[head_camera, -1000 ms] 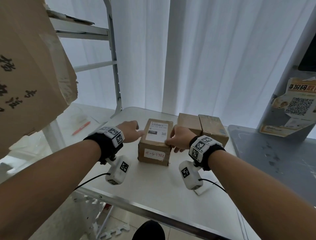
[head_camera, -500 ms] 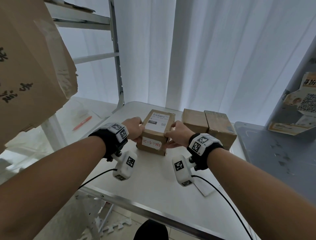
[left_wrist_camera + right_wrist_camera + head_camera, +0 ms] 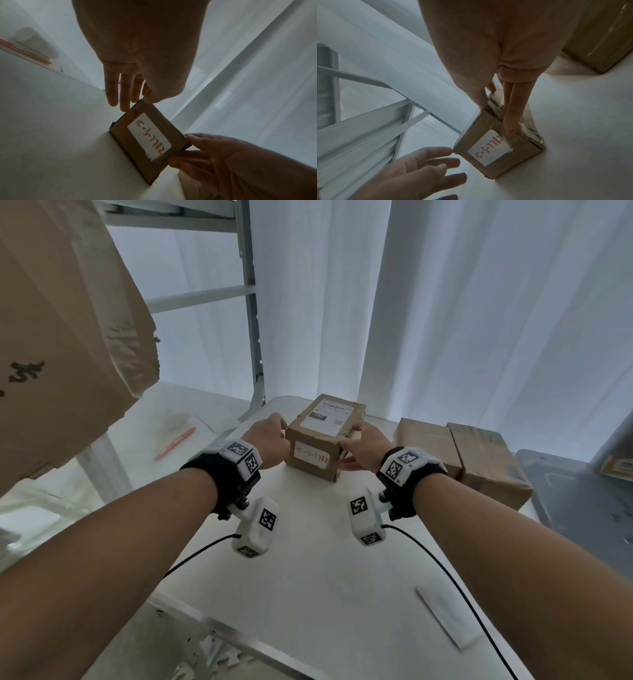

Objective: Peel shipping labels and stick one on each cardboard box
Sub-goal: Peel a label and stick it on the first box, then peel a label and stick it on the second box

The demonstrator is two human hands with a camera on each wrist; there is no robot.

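Note:
A small cardboard box (image 3: 322, 440) stands on the white table (image 3: 308, 594), with a printed shipping label (image 3: 327, 419) on its top and a handwritten white sticker (image 3: 311, 456) on its near face. My left hand (image 3: 269, 440) lies at the box's left side with straight fingers (image 3: 123, 97) touching its upper corner. My right hand (image 3: 363, 445) grips the right end, thumb on the top edge (image 3: 479, 100) and fingers down the side face. The box (image 3: 496, 152) rests on the table in the right wrist view.
Two plain cardboard boxes (image 3: 424, 443) (image 3: 486, 463) sit side by side at the right. A white backing strip (image 3: 445, 616) lies near the table's front right. An orange pen (image 3: 174, 443) lies on the left shelf. A big carton (image 3: 61, 337) overhangs upper left, beside a metal rack (image 3: 251, 337).
My left hand came off the label on top and now sits against the box's left side. The box has shifted a little farther back between both hands.

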